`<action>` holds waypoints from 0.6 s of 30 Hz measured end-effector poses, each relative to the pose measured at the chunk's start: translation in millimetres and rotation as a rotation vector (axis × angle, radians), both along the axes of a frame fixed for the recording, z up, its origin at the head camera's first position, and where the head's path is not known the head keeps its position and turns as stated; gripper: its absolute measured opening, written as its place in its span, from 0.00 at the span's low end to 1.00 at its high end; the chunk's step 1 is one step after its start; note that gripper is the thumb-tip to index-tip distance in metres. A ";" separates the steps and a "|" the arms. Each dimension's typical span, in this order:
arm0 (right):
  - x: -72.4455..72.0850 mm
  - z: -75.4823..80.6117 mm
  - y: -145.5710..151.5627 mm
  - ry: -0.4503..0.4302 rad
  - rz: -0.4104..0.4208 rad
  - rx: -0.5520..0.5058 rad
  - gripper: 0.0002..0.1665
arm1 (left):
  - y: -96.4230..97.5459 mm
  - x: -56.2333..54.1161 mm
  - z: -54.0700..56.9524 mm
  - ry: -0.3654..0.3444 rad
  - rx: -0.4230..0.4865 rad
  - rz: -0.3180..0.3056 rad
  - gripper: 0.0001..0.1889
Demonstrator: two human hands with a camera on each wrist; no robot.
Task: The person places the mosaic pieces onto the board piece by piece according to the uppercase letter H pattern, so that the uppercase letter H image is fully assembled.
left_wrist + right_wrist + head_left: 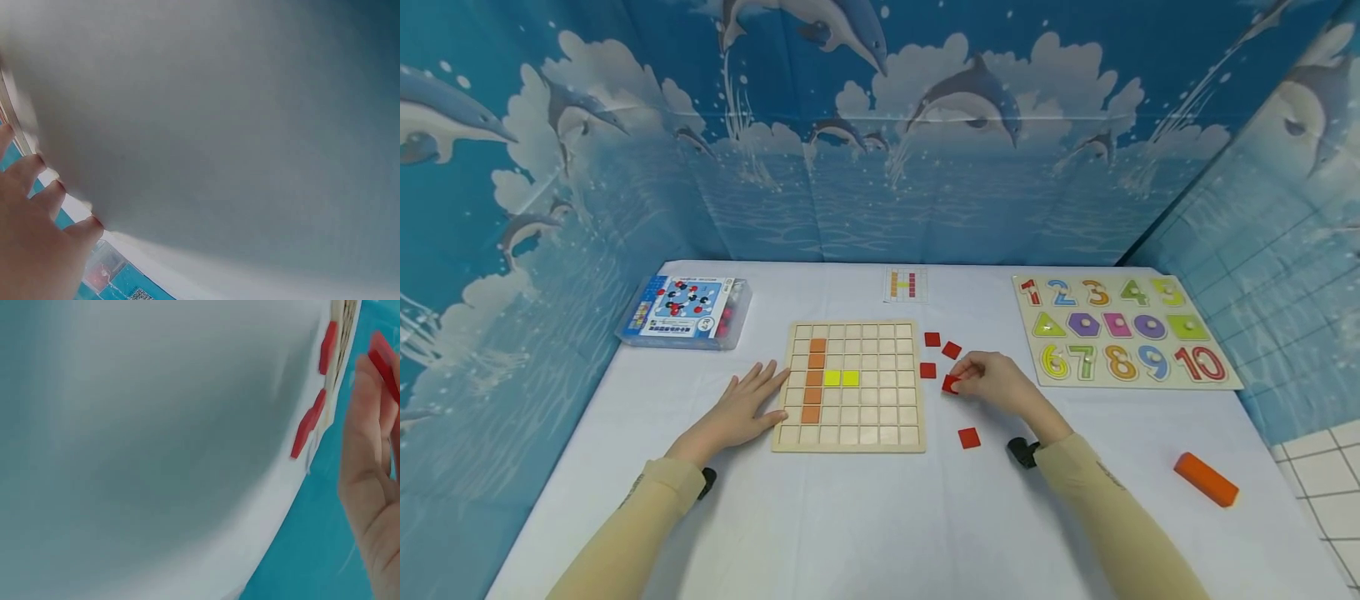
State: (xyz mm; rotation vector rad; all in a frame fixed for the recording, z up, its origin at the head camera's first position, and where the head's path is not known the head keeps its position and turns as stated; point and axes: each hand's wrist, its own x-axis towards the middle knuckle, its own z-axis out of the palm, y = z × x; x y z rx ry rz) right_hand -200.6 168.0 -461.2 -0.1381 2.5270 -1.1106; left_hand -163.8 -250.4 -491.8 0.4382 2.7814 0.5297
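A wooden grid board (887, 417) lies in the middle of the table, holding a column of several orange square tiles (813, 378) and two yellow tiles (842, 378) beside it. My left hand (741, 414) rests with spread, straight fingers at the board's left edge. To the right of the board, my right hand (997, 382) pinches a red square tile (951, 384) between thumb and fingers; the right wrist view shows this red tile (384, 362) raised off the table. Several other red tiles (932, 339) lie loose nearby, one red tile (969, 437) closer to the front.
A small pattern card (906, 285) lies behind the board. At the back left is a clear plastic box (685, 312); at the right, a number and shape puzzle board (1120, 333). An orange block (1206, 479) sits at the front right of the white-covered table (850, 525).
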 end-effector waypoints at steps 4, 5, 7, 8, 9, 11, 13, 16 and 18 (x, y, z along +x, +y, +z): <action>-12.2 3.2 -17.8 0.031 -0.054 -0.034 0.12 | -0.9 -1.0 -2.3 -0.010 -0.004 0.002 0.39; -15.7 3.9 -23.1 0.036 -0.063 -0.042 0.12 | -1.1 -1.2 -2.6 -0.012 -0.003 0.002 0.39; -22.3 6.7 -34.3 0.035 -0.075 -0.058 0.13 | -1.1 -1.4 -2.7 -0.015 -0.004 0.005 0.39; -25.6 8.1 -39.9 0.029 -0.080 -0.067 0.13 | -0.8 -1.3 -2.4 -0.018 -0.004 0.008 0.39; -29.0 8.9 -45.2 0.024 -0.081 -0.077 0.13 | -0.7 -1.2 -2.3 -0.019 -0.003 0.009 0.39; -35.4 10.0 -55.7 0.008 -0.085 -0.103 0.13 | -0.1 -0.6 -1.3 -0.019 -0.003 0.009 0.39; -40.8 10.4 -65.5 -0.006 -0.087 -0.118 0.13 | 0.4 -0.3 -0.5 -0.021 -0.003 0.010 0.39; -47.1 9.8 -79.2 0.000 -0.080 -0.137 0.12 | 1.2 0.3 1.4 -0.022 0.002 0.010 0.39; -51.0 7.8 -87.3 0.012 -0.076 -0.146 0.12 | 1.5 0.3 2.2 -0.019 0.005 0.010 0.38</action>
